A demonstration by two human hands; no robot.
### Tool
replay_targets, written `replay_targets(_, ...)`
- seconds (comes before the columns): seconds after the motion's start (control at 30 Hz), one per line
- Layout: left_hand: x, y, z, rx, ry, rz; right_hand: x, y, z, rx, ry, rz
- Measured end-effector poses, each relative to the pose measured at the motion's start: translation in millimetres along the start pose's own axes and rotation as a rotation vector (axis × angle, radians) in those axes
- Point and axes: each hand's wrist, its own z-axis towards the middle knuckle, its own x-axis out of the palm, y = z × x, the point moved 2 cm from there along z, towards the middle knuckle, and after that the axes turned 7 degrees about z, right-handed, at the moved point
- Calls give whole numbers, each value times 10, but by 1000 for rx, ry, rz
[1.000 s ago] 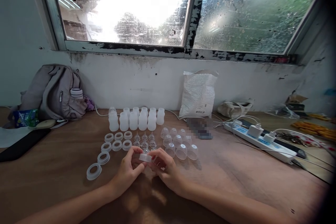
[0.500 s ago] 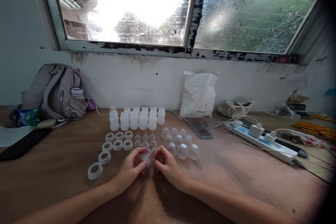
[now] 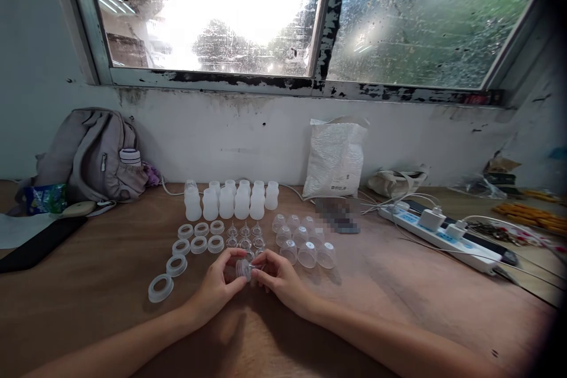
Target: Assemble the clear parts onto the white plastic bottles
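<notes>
My left hand [image 3: 220, 279] is closed round a translucent bottle collar ring [image 3: 243, 269], gripping it between thumb and fingers. My right hand [image 3: 280, 282] pinches the clear teat [image 3: 254, 266] that sticks out of the ring's right side; its fingers partly hide it. Just beyond my hands stand several clear silicone teats [image 3: 245, 233] in rows. More collar rings [image 3: 198, 245] lie to their left, the nearest ring [image 3: 160, 288] at the front left. Several clear dome caps [image 3: 307, 255] are grouped on the right.
Frosted white bottles [image 3: 241, 204] stand along the back, the leftmost with a clear cap. A grey backpack [image 3: 95, 156] and black phone [image 3: 42, 245] are at left. A white plastic bag [image 3: 335, 159] leans on the wall. A power strip [image 3: 443, 239] with cables lies at right.
My right hand has moved left to meet the ring and now pinches the teat. The ring has turned upright in my left hand.
</notes>
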Motion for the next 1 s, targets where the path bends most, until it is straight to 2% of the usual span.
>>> replay_targets(0.27, -46, 4, 27, 16, 85, 113, 5, 14, 2, 7, 28, 119)
replay_targets(0.4, -82, -65, 14, 24, 94, 204, 8, 13, 3, 13, 23, 143)
replay_targets(0.6, -263, -315, 27, 220, 79, 442, -34, 52, -27, -48, -25, 96)
replay_targets(0.7, -484, -398, 222, 270, -22, 656, -76, 68, -29, -63, -64, 65)
replay_targets(0.83, -849, -389, 674, 161, -202, 1108, -83, 65, -22, -56, -51, 46)
replay_targets(0.9, -984, -329, 895, 44, -208, 1239, -69, 69, -28, -54, -34, 13)
replay_targets(1.0, -1066, -228, 1125, -7, -218, 1257, -55, 87, -44, -57, -37, -38)
